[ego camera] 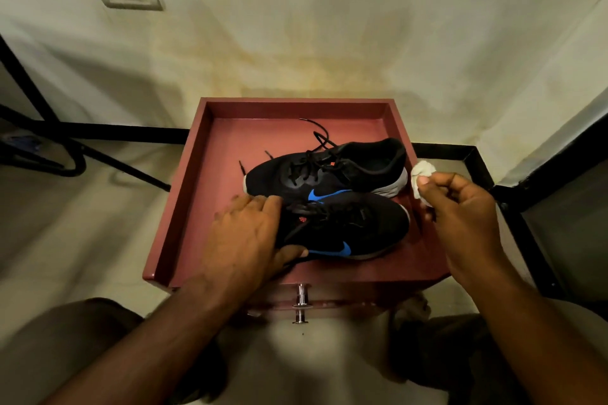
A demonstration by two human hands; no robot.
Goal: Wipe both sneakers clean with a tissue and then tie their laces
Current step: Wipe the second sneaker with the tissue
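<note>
Over the red tray-topped stand [184,194], both forearms reach in from the bottom of the view. Left hand [245,237] lies palm-down on the toe end of the near sneaker [358,233], fingers spread over the top and thumb hooked under its near edge, gripping the shoe. Right hand [460,207] hovers at the tray's right rim, just beyond the sneakers' heels, thumb and fingers pinching a crumpled white tissue [421,176]; tissue is clear of both shoes.

Tray holds both sneakers, black with blue swooshes and white soles, lying side by side and touching, toes left, heels right. Far sneaker [362,164] sits behind the near one, its black laces [317,136] untied and trailing loose over the tray floor toward the back wall. Near sneaker's laces partly hidden by the left hand; cannot tell if tied. A metal knob [301,297] shows on the stand's front, below the tray.
</note>
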